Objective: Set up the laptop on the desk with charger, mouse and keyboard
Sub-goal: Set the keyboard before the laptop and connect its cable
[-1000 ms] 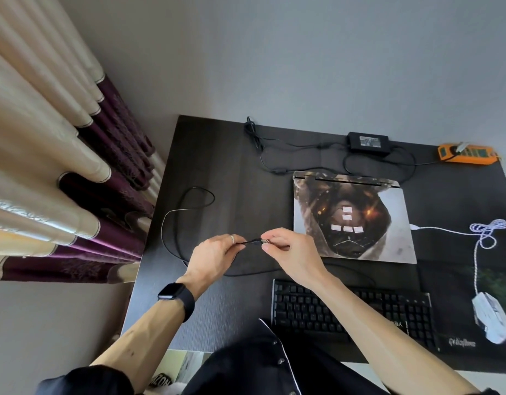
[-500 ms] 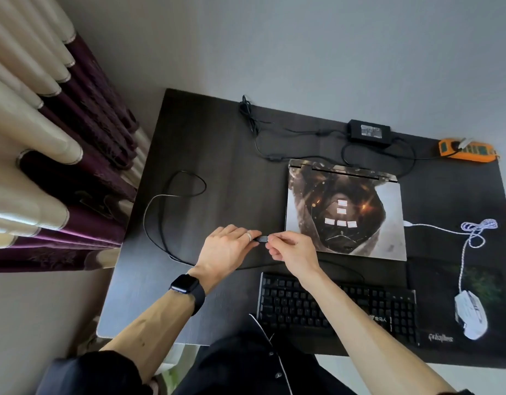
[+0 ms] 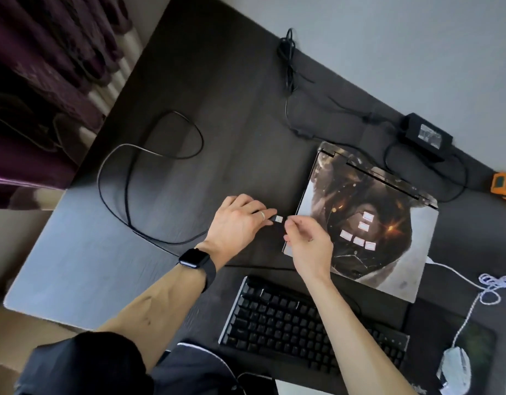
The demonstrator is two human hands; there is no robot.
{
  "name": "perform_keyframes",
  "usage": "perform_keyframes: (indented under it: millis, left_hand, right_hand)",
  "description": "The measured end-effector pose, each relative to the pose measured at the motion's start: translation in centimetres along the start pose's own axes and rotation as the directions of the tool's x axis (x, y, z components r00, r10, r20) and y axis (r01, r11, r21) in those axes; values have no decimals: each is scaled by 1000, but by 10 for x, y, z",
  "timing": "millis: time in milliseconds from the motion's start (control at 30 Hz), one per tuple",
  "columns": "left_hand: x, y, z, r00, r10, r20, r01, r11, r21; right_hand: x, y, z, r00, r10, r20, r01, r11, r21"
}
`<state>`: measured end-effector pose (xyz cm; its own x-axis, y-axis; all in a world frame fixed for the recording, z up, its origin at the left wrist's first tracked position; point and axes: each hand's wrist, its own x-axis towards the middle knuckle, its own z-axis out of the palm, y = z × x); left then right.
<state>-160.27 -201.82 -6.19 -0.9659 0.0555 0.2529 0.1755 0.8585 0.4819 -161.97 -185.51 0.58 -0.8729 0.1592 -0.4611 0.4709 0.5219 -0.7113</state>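
The left hand (image 3: 237,223) pinches the USB plug (image 3: 279,218) beside the laptop's (image 3: 368,223) left edge; the right hand (image 3: 309,246) curls its fingers at the tip, grip unclear. Skewed, it may jam. The cable (image 3: 127,195) looped toward the desk's (image 3: 217,81) left edge could snag.

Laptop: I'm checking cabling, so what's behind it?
Behind the laptop: the charger brick and its black cables. Any plug in the rear edge is hidden.
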Motion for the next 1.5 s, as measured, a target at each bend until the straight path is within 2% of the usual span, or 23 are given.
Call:
perform_keyframes:
  millis: [100, 167, 333, 467, 867, 1100, 1333, 1500]
  left_hand:
    - [10, -7, 17, 997, -61, -50, 59, 998, -35]
    - [16, -9, 25, 995, -72, -74, 67, 995, -69]
    - [31, -6, 40, 994, -32, -101, 17, 989, -146]
    - [41, -8, 46, 997, 10, -82, -22, 990, -142]
    - [58, -6, 40, 996, 59, 70, -50, 990, -130]
    - [65, -11, 44, 986, 158, 60, -147, 977, -151]
    - [77, -13, 36, 935, 342, 88, -332, 936, -115]
    - [82, -8, 34, 926, 359, 113, -346, 931, -118]
  right_hand:
    - [17, 11, 3, 945, -279, -169, 217, 924, -314]
    - [29, 18, 3, 896, -395, -202, 266, 844, -466]
    - [46, 27, 6, 855, -492, -164, 301, 729, -614]
    - [50, 28, 14, 819, -528, -222, 300, 726, -618]
    - [52, 29, 18, 809, -533, -248, 278, 718, -638]
    - [53, 29, 18, 809, -532, -250, 275, 718, -640]
    - [53, 30, 17, 807, -534, -251, 275, 717, -640]
    - [56, 32, 15, 803, -542, -247, 276, 707, -651]
